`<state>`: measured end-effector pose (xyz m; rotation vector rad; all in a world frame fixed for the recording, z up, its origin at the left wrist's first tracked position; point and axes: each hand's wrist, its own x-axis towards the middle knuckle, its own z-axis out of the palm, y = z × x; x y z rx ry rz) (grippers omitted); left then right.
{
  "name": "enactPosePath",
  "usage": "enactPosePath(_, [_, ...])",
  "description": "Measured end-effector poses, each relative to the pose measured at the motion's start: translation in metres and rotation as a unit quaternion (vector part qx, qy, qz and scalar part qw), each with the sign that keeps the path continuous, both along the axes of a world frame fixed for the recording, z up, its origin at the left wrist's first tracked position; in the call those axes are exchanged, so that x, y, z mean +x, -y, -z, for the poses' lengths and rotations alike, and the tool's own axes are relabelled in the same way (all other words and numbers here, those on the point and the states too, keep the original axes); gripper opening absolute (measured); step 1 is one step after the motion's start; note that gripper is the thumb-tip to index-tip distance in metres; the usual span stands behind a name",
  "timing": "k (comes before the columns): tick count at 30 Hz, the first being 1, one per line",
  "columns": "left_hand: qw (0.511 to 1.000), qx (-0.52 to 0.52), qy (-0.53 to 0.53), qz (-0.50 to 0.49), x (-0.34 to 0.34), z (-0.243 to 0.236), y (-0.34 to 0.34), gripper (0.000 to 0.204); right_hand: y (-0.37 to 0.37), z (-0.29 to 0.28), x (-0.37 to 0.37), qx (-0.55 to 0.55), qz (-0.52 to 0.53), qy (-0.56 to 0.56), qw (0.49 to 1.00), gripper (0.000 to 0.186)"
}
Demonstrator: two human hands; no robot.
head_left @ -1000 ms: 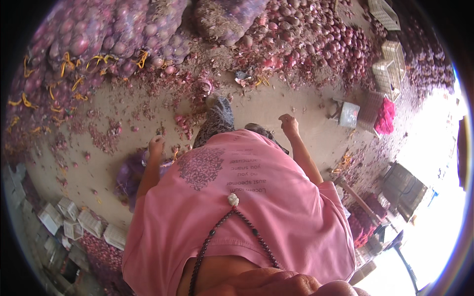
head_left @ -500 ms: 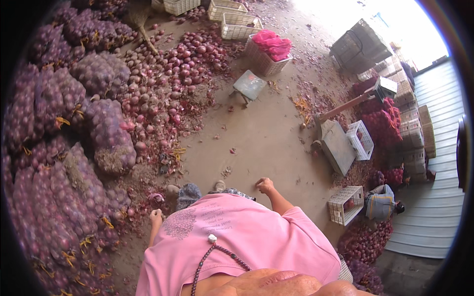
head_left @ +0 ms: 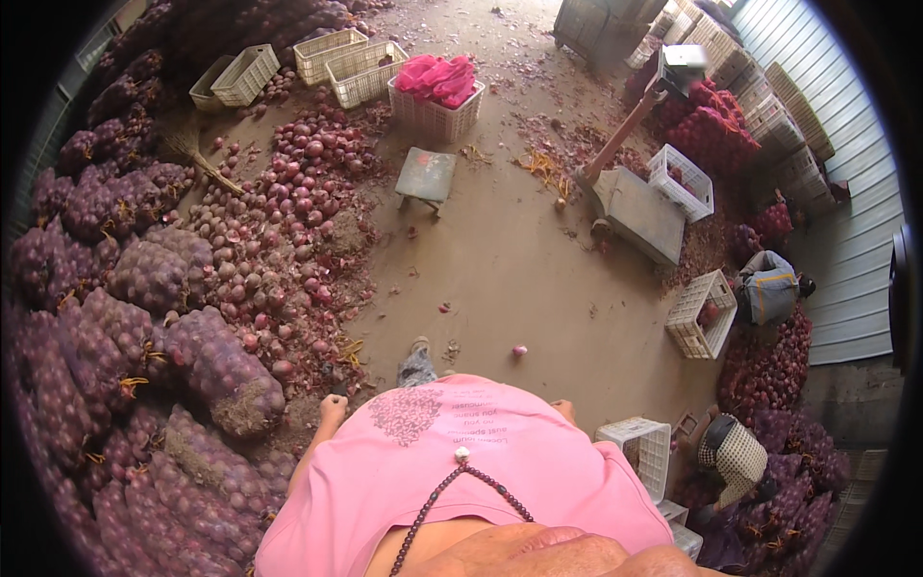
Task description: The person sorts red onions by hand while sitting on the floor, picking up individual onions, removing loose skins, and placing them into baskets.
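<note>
Head view: dusty concrete floor [head_left: 500,269], now swung round from the sack wall. Left hand [head_left: 333,408] loosely closed, empty, beside purple mesh onion sacks [head_left: 207,361]; right hand [head_left: 563,411] mostly hidden, grip untellable. Loose red onions [head_left: 288,212] ahead-left.

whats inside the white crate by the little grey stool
The white crate holds bunched bright pink mesh bags, heaped above its rim. Anything lying beneath them is covered.

Both arms hang at the sides — the left hand [head_left: 333,409] loosely curled, holding nothing; the right hand [head_left: 564,411] mostly hidden behind the torso.
</note>
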<state>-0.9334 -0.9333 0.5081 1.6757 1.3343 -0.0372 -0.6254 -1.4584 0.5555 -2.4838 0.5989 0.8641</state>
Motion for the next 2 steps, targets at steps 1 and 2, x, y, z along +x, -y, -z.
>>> enactPosePath(1, [0.999, 0.019, -0.025, 0.018, 0.006, -0.002, -0.016, 0.020, -0.007, -0.001, -0.009, -0.002, 0.009, -0.009, 1.000, 0.019])
enactPosePath(2, [0.998, 0.015, -0.054, 0.019, 0.024, -0.008, -0.028, 0.023, -0.009, -0.001, -0.034, -0.006, 0.017, -0.025, 1.000, 0.019])
